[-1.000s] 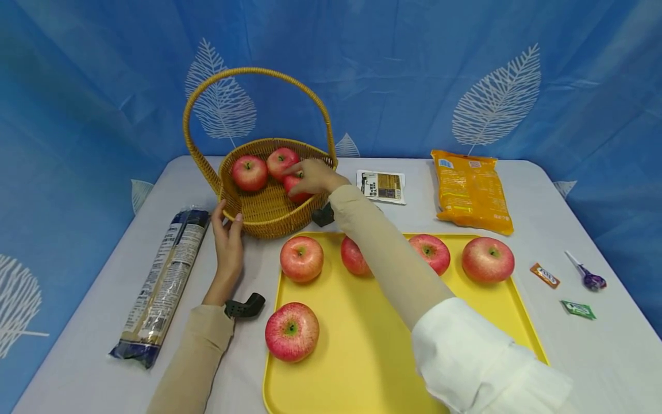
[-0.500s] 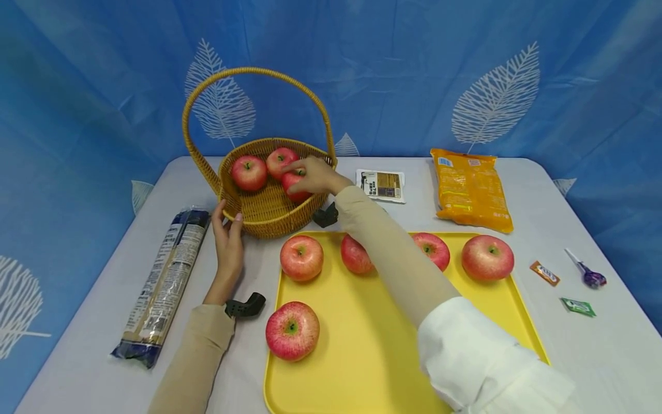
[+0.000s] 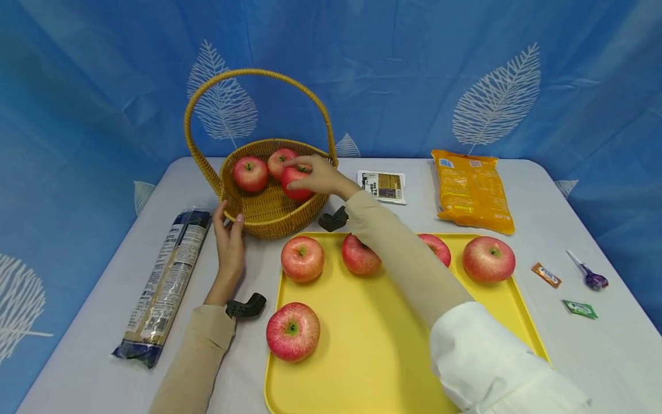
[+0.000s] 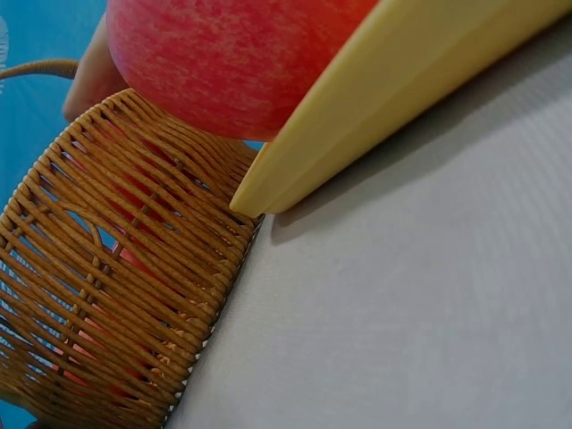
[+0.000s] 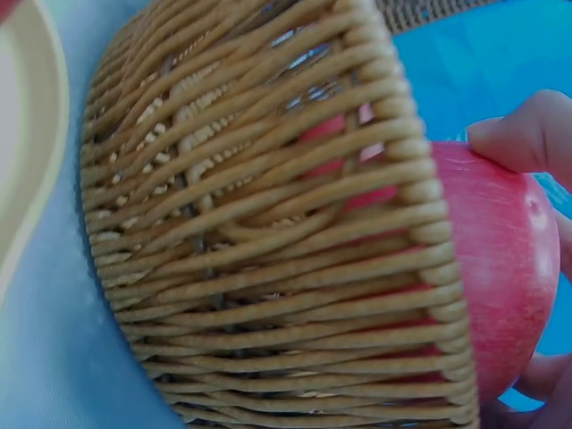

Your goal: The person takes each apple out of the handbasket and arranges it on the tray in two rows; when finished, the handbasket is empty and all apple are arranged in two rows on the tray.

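In the head view my right hand [image 3: 320, 174] grips a red apple [image 3: 297, 185] at the right side of the wicker basket [image 3: 269, 229]. The right wrist view shows the thumb [image 5: 527, 134] and fingertips round this apple [image 5: 505, 268], which stands partly above the rim. Two more apples, one at the left [image 3: 250, 173] and one behind [image 3: 281, 161], lie inside the basket. My left hand [image 3: 230, 253] touches the basket's front-left rim with thumb and fingers spread apart. In the left wrist view the basket's woven wall [image 4: 134, 268] is close by.
A yellow tray [image 3: 357, 345] in front of the basket bears several apples, one nearest at its left [image 3: 293, 332]. A long clear packet [image 3: 165, 282] lies left. Behind are a small white packet [image 3: 384, 187] and an orange bag [image 3: 473, 192]. A lollipop [image 3: 589, 276] and small sweets lie right.
The apple in my right hand has risen slightly, and the right forearm has shifted a little to the right. My left hand stays at the basket rim.
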A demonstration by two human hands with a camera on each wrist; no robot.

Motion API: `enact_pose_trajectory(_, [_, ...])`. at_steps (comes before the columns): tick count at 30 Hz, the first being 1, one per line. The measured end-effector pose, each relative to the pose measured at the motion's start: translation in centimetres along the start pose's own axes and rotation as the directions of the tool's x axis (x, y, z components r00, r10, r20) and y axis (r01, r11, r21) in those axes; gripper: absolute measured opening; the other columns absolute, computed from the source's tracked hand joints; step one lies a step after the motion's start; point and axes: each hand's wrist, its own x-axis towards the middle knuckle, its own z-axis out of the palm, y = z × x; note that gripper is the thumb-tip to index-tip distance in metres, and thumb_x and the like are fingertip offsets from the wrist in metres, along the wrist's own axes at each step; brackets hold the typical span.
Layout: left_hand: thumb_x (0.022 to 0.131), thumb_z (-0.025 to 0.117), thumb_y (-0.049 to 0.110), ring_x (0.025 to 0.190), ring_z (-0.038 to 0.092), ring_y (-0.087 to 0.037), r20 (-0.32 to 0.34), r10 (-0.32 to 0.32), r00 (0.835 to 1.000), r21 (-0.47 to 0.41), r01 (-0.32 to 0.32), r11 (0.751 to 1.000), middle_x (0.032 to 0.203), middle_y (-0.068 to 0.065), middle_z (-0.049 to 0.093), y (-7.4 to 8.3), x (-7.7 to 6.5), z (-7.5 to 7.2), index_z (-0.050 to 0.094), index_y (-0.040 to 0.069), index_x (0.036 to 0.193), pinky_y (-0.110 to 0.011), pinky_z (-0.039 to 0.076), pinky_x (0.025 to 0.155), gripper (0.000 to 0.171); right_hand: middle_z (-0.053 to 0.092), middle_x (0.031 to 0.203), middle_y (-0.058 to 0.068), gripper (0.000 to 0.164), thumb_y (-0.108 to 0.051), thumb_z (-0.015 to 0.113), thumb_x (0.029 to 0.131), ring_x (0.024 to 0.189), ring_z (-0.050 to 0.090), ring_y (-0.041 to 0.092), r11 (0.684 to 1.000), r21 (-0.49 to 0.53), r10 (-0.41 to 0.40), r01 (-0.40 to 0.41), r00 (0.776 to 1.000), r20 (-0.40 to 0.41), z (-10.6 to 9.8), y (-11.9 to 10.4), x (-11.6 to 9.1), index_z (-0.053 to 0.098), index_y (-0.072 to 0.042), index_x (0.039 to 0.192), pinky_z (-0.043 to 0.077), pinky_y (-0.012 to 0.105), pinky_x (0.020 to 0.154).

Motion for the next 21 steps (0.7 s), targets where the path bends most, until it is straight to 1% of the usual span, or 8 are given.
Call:
enact_pose_trajectory(6, [0.095, 0.04, 0.02, 0.125, 0.036, -0.028, -0.002, -0.006, 1.0, 0.005, 0.006, 1.0, 0.145, -0.01, 0.024, 0.2, -0.2, 0.0, 0.023, 0.013, 0.142, -0.022, 0.035, 0.09, 0.05, 0.042, 0.138, 0.001, 0.052, -0.026, 0.069, 0.078, 0.128, 0.039, 0.021, 0.997, 0.082, -0.014, 0.014, 1.0, -0.003, -0.2, -0.3, -0.7, 0.054, -0.018, 0.127, 0.044, 0.034, 0.092])
enact_pose_trajectory(11, [0.095, 0.04, 0.017, 0.126, 0.035, -0.032, 0.005, -0.017, 1.0, -0.009, 0.017, 1.0, 0.145, -0.013, 0.022, 0.2, -0.1, 0.0, 0.021, 0.008, 0.142, -0.023, 0.036, 0.089, 0.051, 0.043, 0.138, -0.001, 0.05, -0.024, 0.068, 0.079, 0.131, 0.035, 0.018, 0.988, 0.151, -0.01, 0.014, 1.0, -0.028, -0.4, -1.0, -1.5, 0.053, -0.018, 0.126, 0.037, 0.034, 0.101])
enact_pose_trajectory(14, [0.095, 0.04, 0.018, 0.126, 0.035, -0.03, 0.002, -0.022, 1.0, -0.011, 0.022, 1.0, 0.145, -0.012, 0.023, 0.2, 0.0, -0.1, 0.022, 0.01, 0.142, -0.024, 0.036, 0.09, 0.051, 0.044, 0.137, 0.003, 0.051, -0.019, 0.066, 0.08, 0.131, 0.035, 0.019, 0.984, 0.177, -0.01, 0.018, 0.999, -0.043, -0.7, -2.1, -2.4, 0.052, -0.015, 0.128, 0.032, 0.035, 0.105])
enact_pose_trajectory(18, [0.095, 0.04, 0.021, 0.124, 0.037, -0.026, 0.0, -0.013, 1.0, -0.002, 0.013, 1.0, 0.145, -0.009, 0.024, 0.2, -0.1, 0.0, 0.023, 0.014, 0.142, -0.023, 0.035, 0.09, 0.05, 0.043, 0.137, 0.008, 0.051, -0.014, 0.065, 0.081, 0.129, 0.036, 0.023, 0.981, 0.191, -0.016, 0.027, 0.998, -0.057, -1.0, -3.6, -3.7, 0.049, -0.01, 0.13, 0.034, 0.038, 0.103])
enact_pose_trajectory(21, [0.096, 0.04, 0.023, 0.122, 0.038, -0.024, -0.004, -0.003, 1.0, -0.001, 0.003, 1.0, 0.144, -0.008, 0.025, 0.2, -0.1, 0.0, 0.023, 0.015, 0.142, -0.022, 0.035, 0.089, 0.049, 0.044, 0.136, 0.009, 0.05, -0.012, 0.065, 0.081, 0.128, 0.038, 0.023, 0.976, 0.211, -0.038, 0.052, 0.997, -0.07, -1.0, -4.1, -4.1, 0.051, -0.008, 0.128, 0.036, 0.037, 0.101])
